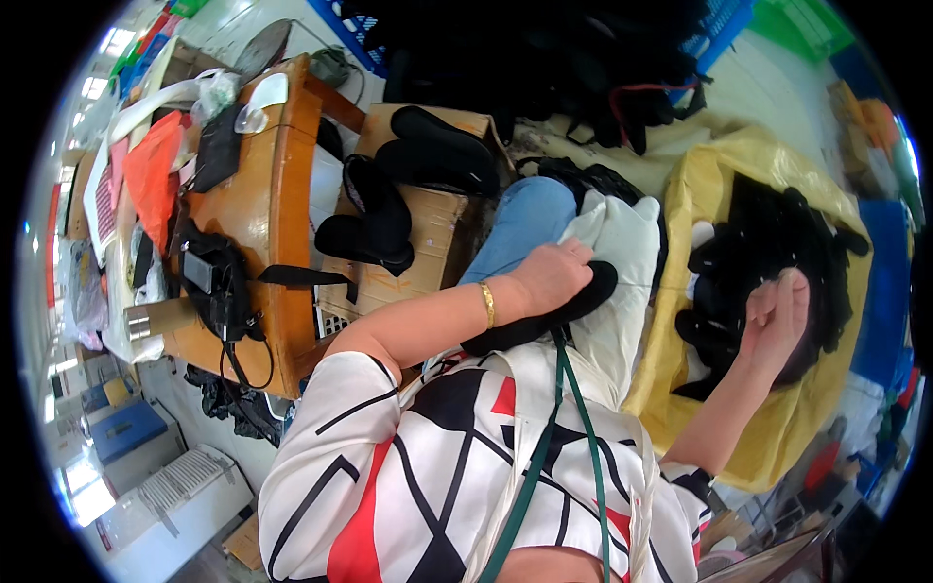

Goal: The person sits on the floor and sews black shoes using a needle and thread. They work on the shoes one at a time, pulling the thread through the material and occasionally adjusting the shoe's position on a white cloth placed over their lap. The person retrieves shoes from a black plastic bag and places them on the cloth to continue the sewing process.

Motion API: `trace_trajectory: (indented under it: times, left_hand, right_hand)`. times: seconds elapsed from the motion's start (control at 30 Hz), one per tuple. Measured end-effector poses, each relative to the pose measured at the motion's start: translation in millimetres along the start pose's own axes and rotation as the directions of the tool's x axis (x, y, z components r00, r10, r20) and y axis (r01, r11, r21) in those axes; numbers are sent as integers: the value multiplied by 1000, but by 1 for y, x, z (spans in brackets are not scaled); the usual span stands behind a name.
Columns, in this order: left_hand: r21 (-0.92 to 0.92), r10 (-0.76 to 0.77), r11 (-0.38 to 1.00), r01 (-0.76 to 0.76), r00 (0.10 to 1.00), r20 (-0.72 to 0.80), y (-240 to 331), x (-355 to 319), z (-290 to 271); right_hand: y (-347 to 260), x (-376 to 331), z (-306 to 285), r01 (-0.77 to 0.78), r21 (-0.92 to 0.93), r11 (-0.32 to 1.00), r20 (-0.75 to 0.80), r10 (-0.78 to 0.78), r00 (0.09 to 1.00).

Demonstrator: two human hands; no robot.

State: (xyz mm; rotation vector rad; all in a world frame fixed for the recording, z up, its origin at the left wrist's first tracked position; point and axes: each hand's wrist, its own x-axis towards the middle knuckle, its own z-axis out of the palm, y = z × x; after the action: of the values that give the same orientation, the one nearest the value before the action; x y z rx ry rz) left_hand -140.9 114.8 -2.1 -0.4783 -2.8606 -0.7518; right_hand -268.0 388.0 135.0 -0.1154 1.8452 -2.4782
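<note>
My left hand (556, 279), with a gold bracelet at the wrist, is closed on a black cloth shoe (590, 289) lying across my lap, over a white cloth (622, 255). Its fingers bend down at the shoe's upper edge, and part of the shoe is hidden under the hand and forearm. Out to the right, my right hand (777, 303) is raised over a yellow sack (763, 155) filled with black shoe-like pieces (719, 335). Its fingertips are pinched together; whatever they hold, perhaps something thin, is too small to make out.
Black shoes (435, 155) sit on a cardboard box (442, 219) left of my knees. Beyond my knees, a blue crate (719, 34) holds a dark heap. A wooden table (253, 223) at the left carries a black bag (216, 277) and an orange cloth (155, 175).
</note>
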Motion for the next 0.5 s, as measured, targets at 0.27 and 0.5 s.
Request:
trace_trajectory:
  times: [0.27, 0.5]
  left_hand:
    - [-173, -104, 980, 98, 994, -28, -3, -2, 5]
    - [-629, -457, 629, 457, 872, 176, -24, -12, 18]
  right_hand:
    - [-28, 36, -17, 466, -63, 883, -208, -468, 859]
    - [82, -22, 47, 534, -760, 369, 617, 154, 772]
